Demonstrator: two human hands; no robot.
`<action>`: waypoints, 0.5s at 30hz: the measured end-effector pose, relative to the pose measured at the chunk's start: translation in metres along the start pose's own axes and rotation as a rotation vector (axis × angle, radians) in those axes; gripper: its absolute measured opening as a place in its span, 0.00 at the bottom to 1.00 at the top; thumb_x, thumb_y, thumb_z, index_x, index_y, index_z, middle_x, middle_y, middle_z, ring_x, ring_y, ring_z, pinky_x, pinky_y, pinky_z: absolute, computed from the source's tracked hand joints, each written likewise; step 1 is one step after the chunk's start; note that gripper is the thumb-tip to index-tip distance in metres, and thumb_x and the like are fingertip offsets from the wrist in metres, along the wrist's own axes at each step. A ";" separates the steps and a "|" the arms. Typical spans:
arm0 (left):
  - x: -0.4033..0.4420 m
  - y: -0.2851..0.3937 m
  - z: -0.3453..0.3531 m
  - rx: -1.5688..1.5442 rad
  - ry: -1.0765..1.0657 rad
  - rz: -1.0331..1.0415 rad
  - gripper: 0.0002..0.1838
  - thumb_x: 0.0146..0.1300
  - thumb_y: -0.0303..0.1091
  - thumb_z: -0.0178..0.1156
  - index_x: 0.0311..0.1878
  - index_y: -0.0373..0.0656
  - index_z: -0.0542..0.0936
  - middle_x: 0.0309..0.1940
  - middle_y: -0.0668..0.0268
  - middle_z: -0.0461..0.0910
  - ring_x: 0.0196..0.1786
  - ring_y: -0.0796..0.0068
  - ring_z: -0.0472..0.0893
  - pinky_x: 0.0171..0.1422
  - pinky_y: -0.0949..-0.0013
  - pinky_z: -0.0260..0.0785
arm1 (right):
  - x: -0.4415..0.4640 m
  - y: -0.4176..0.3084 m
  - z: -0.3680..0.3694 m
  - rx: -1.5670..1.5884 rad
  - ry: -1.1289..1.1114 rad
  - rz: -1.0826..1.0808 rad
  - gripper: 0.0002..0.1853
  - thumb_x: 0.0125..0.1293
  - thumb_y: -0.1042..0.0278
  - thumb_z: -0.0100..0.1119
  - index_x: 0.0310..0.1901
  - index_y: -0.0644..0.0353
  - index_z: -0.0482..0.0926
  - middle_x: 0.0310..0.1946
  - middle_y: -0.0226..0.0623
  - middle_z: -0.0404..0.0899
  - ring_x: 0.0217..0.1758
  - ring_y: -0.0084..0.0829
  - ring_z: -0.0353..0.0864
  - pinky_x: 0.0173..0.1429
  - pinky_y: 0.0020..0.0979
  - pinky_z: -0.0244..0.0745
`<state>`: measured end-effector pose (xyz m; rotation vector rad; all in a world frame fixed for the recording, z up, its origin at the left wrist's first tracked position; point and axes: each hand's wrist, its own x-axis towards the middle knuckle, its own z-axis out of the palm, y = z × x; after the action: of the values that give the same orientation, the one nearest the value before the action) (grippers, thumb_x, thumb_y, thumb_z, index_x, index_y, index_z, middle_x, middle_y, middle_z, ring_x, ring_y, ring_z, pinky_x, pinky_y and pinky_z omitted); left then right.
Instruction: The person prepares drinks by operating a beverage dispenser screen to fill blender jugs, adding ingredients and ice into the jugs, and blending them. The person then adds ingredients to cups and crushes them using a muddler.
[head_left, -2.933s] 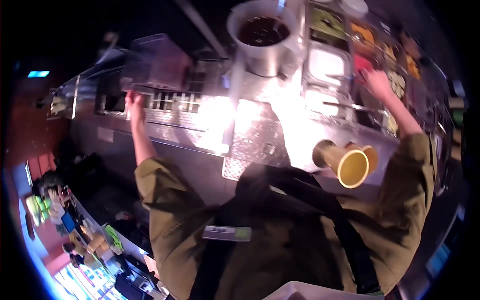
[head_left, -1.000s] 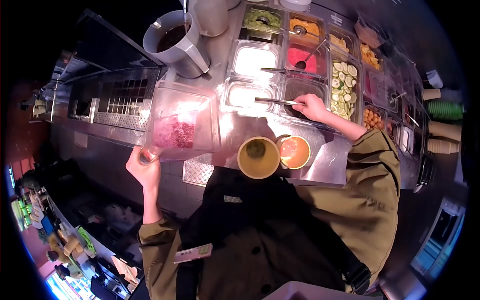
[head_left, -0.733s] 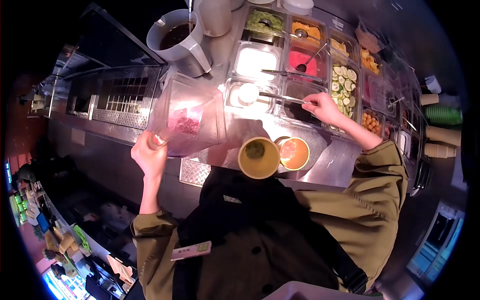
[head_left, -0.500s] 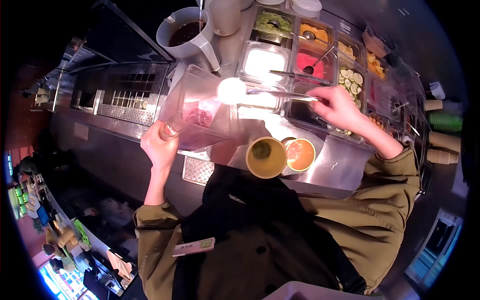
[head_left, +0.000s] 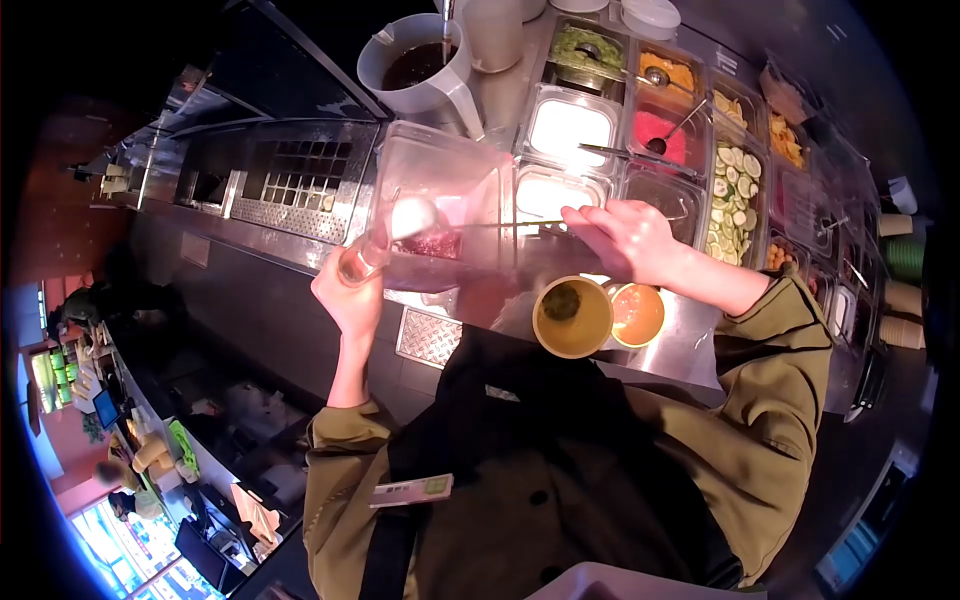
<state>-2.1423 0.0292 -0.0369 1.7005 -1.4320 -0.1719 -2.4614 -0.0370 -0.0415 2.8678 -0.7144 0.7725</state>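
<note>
My left hand (head_left: pixel 352 292) is closed round the handle of a clear pitcher (head_left: pixel 470 165), which is tilted and has dark pink contents at its bottom. My right hand (head_left: pixel 628 238) grips the thin handle of a ladle (head_left: pixel 415 216). The ladle's bowl, pale and bright, shows at the pitcher, over the pink contents. Just below my right hand stand two cups side by side: a yellow cup (head_left: pixel 572 318) with something dark green at its bottom, and a smaller cup (head_left: pixel 637 314) with orange contents.
Food tubs fill the back right: white contents (head_left: pixel 572 127), pink contents (head_left: pixel 672 135), sliced limes (head_left: pixel 733 205). A large jug (head_left: pixel 415 70) of dark liquid stands behind the pitcher. At left is a metal grid tray (head_left: pixel 305 185). Stacked cups (head_left: pixel 903 300) are at far right.
The ladle has moved left from the white tub to the pitcher, with my right hand following. My left hand keeps hold of the pitcher. The whole view has shifted.
</note>
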 end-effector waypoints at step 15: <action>0.007 -0.010 0.004 -0.037 0.035 -0.017 0.12 0.38 0.23 0.62 0.32 0.36 0.79 0.14 0.65 0.71 0.19 0.81 0.68 0.27 0.76 0.63 | -0.022 0.008 -0.026 1.339 -0.264 0.953 0.09 0.56 0.74 0.54 0.38 0.64 0.79 0.20 0.30 0.77 0.19 0.14 0.66 0.22 0.18 0.60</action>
<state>-2.1352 0.0203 -0.0432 1.6780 -1.3811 -0.1761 -2.4937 -0.0300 -0.0298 3.6068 -2.5092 1.3337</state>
